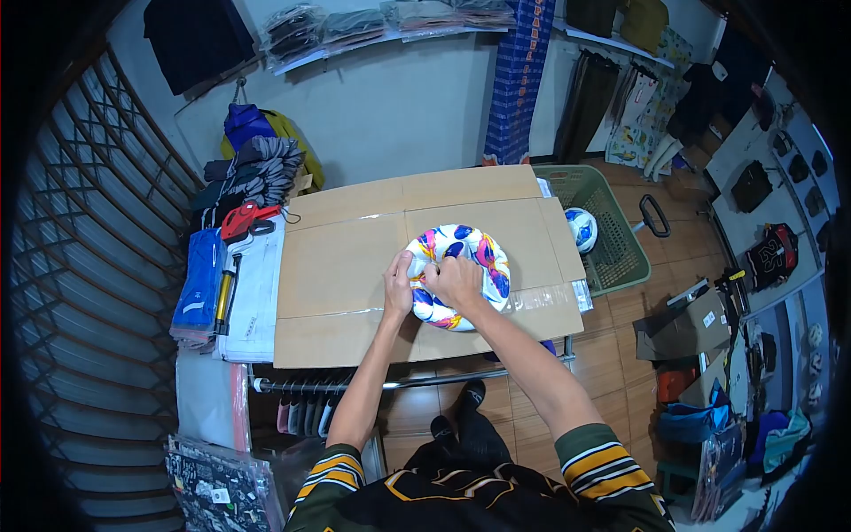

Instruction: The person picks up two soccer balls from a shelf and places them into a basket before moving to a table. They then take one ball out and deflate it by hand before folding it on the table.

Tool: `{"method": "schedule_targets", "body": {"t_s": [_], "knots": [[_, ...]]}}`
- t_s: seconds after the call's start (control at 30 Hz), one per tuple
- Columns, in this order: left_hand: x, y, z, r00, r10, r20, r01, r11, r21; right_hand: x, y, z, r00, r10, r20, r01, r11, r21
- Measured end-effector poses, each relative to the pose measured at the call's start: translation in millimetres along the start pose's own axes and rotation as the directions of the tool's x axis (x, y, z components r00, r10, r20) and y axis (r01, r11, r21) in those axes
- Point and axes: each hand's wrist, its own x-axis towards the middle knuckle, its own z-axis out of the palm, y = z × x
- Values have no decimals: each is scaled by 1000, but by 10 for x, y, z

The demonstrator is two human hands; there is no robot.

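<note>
A soft, dented ball [490, 252], white with blue, pink and yellow patches, lies on a flat cardboard sheet [341, 253]. It looks deflated, its middle sunk in so the rim stands up like a ring. My left hand [400, 285] grips the ball's left rim, thumb up along the side. Curled into a fist, my right hand [456, 283] pushes down into the sunken middle. The undersides of the right fingers are hidden against the ball.
Left of the cardboard lie a red tool [245, 221], a yellow-and-black hand pump [226, 297] and blue packaged cloth [198, 277]. A green basket [623, 270] holding a blue-white ball [581, 230] stands at right. A metal rail [417, 381] runs along the near side.
</note>
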Motion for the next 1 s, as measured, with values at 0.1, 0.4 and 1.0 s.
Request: {"method": "schedule_targets", "body": {"t_s": [0.1,0.4,1.0], "knots": [[-7,12,15,1000,8,-1,-8,1000,2,-20,-25,-39,1000,-12,-20,12,1000,16],[-54,77,71,999,36,-9,-36,999,2,-53,27,-10,998,-37,-51,38,999,27],[-48,8,74,998,48,-28,-48,999,-11,-62,75,40,999,-27,-31,27,999,18]]}}
